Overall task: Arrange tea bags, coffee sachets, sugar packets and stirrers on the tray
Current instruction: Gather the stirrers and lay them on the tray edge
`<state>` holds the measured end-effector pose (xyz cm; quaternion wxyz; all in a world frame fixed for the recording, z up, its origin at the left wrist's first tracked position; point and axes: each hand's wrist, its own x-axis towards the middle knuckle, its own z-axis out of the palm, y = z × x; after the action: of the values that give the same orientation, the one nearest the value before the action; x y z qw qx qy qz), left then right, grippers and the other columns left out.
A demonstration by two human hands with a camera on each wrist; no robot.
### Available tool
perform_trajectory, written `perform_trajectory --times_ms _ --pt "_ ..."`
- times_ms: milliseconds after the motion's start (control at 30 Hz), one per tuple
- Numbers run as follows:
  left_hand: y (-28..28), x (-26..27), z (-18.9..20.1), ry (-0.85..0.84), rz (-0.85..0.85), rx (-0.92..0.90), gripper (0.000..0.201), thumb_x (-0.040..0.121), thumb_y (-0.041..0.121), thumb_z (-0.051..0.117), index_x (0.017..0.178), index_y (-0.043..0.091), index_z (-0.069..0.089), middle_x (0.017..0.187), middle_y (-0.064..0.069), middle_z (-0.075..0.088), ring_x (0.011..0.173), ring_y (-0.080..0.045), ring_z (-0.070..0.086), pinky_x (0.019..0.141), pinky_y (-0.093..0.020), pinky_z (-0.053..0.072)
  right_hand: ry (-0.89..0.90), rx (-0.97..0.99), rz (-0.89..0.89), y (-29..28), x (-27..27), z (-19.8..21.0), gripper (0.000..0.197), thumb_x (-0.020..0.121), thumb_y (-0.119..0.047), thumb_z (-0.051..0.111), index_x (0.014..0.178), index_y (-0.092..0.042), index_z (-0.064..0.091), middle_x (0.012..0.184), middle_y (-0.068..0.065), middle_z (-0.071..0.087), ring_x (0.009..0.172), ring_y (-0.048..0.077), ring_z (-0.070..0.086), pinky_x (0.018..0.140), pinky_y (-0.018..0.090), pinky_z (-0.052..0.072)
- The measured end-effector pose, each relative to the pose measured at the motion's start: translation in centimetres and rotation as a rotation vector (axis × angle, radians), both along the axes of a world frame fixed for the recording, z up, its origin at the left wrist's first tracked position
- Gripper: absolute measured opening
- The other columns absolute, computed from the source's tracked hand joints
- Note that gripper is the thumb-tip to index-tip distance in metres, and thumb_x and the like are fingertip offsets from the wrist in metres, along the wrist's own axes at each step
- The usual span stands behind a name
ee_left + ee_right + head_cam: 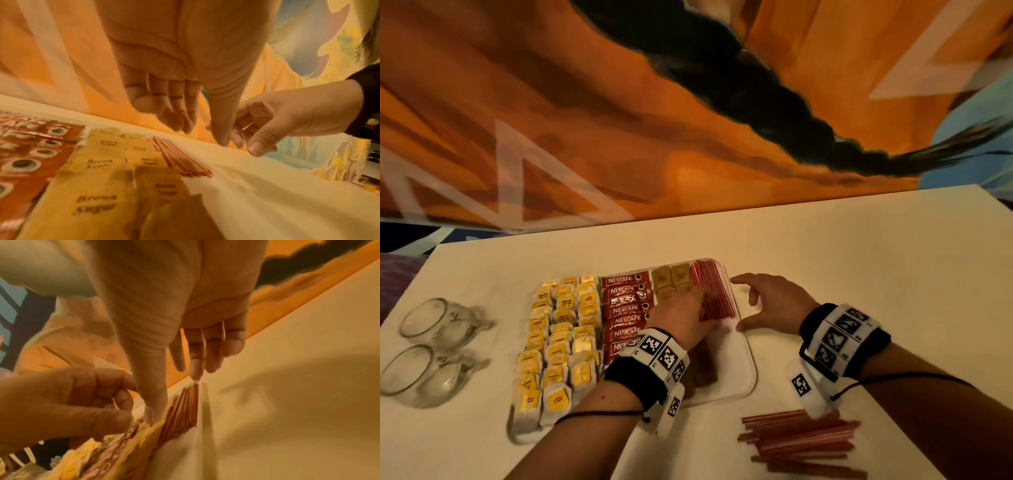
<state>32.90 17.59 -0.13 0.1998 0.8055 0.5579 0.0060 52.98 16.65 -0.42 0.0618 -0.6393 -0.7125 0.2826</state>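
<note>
A white tray [736, 377] holds rows of yellow tea bags [558, 342], red coffee sachets [625, 308], brown sugar packets [671, 281] and a bundle of red stirrers [717, 291] at its far right corner. My left hand [703, 298] reaches over the tray, its relaxed fingers on the left side of the bundle. My right hand [738, 303] hovers at the tray's right edge, thumb and forefinger spread wide, holding nothing. The left wrist view shows the sugar packets [98, 162] and stirrers [180, 160] under my straight fingers. A loose pile of stirrers [801, 442] lies on the table near me.
Two glass cups [445, 322] [424, 373] lie on the white table [859, 257] left of the tray. An orange patterned surface rises behind the table's far edge. The tray's near right part is bare.
</note>
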Motion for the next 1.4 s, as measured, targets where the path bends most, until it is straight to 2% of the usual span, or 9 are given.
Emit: perform_trajectory --times_ms 133,233,333,467,633,800,933,1200,1400 --pt "-4.2 0.4 0.8 -0.062 -0.064 -0.005 0.04 0.084 0.045 0.064 0.119 0.031 0.052 0.105 0.009 0.06 0.091 -0.011 0.058 0.081 -0.034 0.053 0.03 -0.028 0.037 -4.3 1.1 0.8 0.073 0.066 -0.053 0.08 0.131 -0.035 0.05 0.098 -0.01 0.059 0.069 -0.002 0.047 0.072 0.026 0.042" --pt "-7.4 0.9 0.2 -0.052 -0.135 -0.025 0.039 0.083 0.045 0.064 0.119 0.033 0.054 0.106 0.011 0.057 0.091 -0.008 0.055 0.083 -0.033 0.052 0.024 -0.086 0.082 -8.0 2.5 0.3 0.073 0.062 -0.056 0.082 0.126 -0.034 0.055 0.103 -0.012 0.057 0.077 0.0 0.05 0.077 0.025 0.044" --pt "-10.3 2.1 -0.7 -0.014 -0.22 -0.047 0.046 0.081 0.053 0.063 0.121 0.033 0.054 0.111 0.01 0.055 0.1 -0.01 0.053 0.086 -0.029 0.047 -0.019 -0.161 0.135 -11.4 4.0 -0.5 0.08 0.057 -0.056 0.084 0.127 -0.032 0.054 0.108 -0.014 0.051 0.093 0.003 0.05 0.082 0.021 0.042" --pt "-13.1 3.9 -2.2 -0.013 -0.263 -0.128 0.062 0.071 0.058 0.071 0.125 0.033 0.053 0.116 0.006 0.053 0.108 -0.014 0.049 0.093 -0.035 0.045 -0.132 -0.162 0.2 -14.5 5.1 -1.7 0.091 0.05 -0.063 0.083 0.128 -0.032 0.05 0.12 -0.013 0.047 0.11 0.007 0.046 0.093 0.028 0.044" --pt "-15.5 5.6 -3.5 0.117 -0.3 -0.059 0.079 0.062 0.062 0.073 0.128 0.027 0.048 0.118 0.004 0.05 0.107 -0.017 0.047 0.089 -0.032 0.043 -0.195 -0.094 0.218 -16.3 4.8 -2.3 0.08 0.047 -0.056 0.085 0.115 -0.031 0.05 0.112 -0.011 0.048 0.103 0.01 0.046 0.087 0.031 0.047" --pt "-15.8 6.5 -3.6 0.181 -0.275 -0.048 0.066 0.066 0.056 0.071 0.12 0.022 0.051 0.115 0.0 0.052 0.106 -0.02 0.049 0.084 -0.033 0.042 -0.192 -0.064 0.213 -16.6 4.5 -2.4 0.049 0.065 -0.043 0.08 0.108 -0.028 0.06 0.107 -0.008 0.057 0.098 0.013 0.055 0.083 0.03 0.048" --pt "-15.6 7.0 -3.3 0.26 -0.295 -0.037 0.055 0.073 0.051 0.068 0.115 0.018 0.055 0.113 -0.005 0.058 0.104 -0.025 0.056 0.078 -0.032 0.042 -0.18 -0.063 0.191 -16.6 4.1 -2.4 0.027 0.072 -0.033 0.073 0.098 -0.027 0.068 0.098 -0.009 0.066 0.089 0.013 0.061 0.075 0.028 0.049" --pt "-15.6 7.4 -3.2 0.304 -0.332 -0.077 0.04 0.08 0.047 0.061 0.11 0.021 0.062 0.103 -0.007 0.064 0.096 -0.028 0.062 0.073 -0.032 0.043 -0.192 -0.096 0.204 -16.4 3.5 -3.1 0.02 0.077 -0.034 0.067 0.094 -0.026 0.069 0.093 -0.003 0.069 0.082 0.019 0.062 0.067 0.027 0.044" --pt "-15.4 7.0 -3.3 0.277 -0.348 -0.126 0.039 0.08 0.044 0.063 0.111 0.02 0.061 0.106 -0.008 0.064 0.097 -0.029 0.061 0.075 -0.033 0.045 -0.184 -0.135 0.252 -16.1 3.5 -2.9 0.023 0.079 -0.038 0.068 0.097 -0.025 0.069 0.094 -0.001 0.068 0.082 0.019 0.061 0.071 0.031 0.047"
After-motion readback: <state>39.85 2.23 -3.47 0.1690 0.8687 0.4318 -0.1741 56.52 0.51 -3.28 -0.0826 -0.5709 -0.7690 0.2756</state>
